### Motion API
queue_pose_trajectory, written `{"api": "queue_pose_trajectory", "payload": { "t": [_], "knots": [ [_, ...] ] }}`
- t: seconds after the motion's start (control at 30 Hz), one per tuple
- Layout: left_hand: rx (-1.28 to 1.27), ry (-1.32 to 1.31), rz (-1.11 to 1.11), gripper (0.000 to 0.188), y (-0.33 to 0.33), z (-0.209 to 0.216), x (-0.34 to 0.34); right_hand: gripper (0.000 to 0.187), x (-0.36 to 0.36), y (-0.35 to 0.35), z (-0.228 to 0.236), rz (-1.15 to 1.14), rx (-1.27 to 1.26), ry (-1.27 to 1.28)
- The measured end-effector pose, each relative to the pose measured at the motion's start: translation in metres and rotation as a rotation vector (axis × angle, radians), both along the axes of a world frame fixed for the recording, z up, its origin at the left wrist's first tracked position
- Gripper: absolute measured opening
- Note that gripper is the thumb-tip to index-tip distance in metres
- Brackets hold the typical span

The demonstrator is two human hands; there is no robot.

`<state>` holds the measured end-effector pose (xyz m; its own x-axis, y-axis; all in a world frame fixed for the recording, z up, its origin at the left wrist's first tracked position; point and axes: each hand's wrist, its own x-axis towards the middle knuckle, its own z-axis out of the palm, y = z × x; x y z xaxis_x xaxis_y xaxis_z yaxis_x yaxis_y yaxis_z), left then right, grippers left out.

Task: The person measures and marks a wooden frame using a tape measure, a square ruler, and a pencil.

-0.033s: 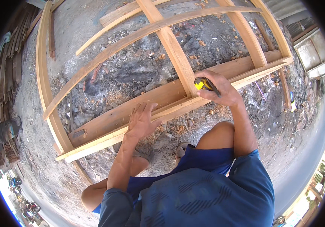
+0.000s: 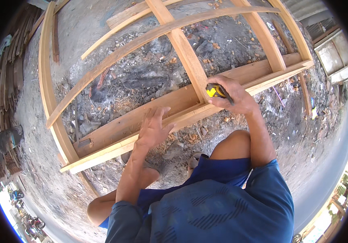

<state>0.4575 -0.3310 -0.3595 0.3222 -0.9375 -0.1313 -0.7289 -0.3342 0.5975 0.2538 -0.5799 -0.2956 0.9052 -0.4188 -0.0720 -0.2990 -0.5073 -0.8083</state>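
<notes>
A yellow and black tape measure (image 2: 213, 91) sits in my right hand (image 2: 236, 96), whose fingers are wrapped round it. That hand is beside the lower end of a middle crosspiece (image 2: 189, 56), where it meets the near rail (image 2: 190, 117) of a wooden frame. No drawn-out tape can be made out. My left hand (image 2: 154, 128) is open over the near rail, fingers spread toward the board (image 2: 135, 119) just behind it. Whether it touches the wood is hard to tell. A thin wooden strip (image 2: 119, 54) lies across the frame's crosspieces.
Rubble and wood chips cover the ground (image 2: 131, 83) under the frame. Stacked dark planks (image 2: 4, 77) line the far left. A pale panel (image 2: 336, 56) leans at the right. Motorcycles (image 2: 32, 224) stand beyond the lower left, and a paved road (image 2: 332, 170) runs along the right.
My right hand with the tape measure has shifted slightly left. My left hand has moved a little to the right and away from me. The frame stays still.
</notes>
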Motion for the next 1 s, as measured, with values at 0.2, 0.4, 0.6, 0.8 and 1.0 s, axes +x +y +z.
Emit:
{"api": "queue_pose_trajectory", "payload": {
  "t": [0.2,0.4,0.6,0.8,1.0],
  "knots": [
    [-0.161,0.639,0.129,0.034,-0.074,0.021,-0.029,0.066,0.012,0.022,-0.005,0.162,-0.054,-0.059],
    [-0.165,0.939,0.145,0.01,-0.087,0.015,-0.029,0.059,0.004,0.018,0.014,0.175,-0.055,0.043],
    [-0.352,0.982,0.33,0.013,-0.064,-0.015,-0.015,0.047,-0.032,-0.011,0.0,-0.054,-0.249,0.093],
    [-0.098,0.671,0.273,0.006,-0.068,-0.037,-0.008,0.025,-0.051,-0.034,-0.015,-0.242,-0.418,0.243],
    [0.144,0.39,0.186,0.018,-0.141,-0.064,-0.025,0.016,-0.018,-0.047,-0.035,-0.231,-0.549,0.393]
  ]
}}
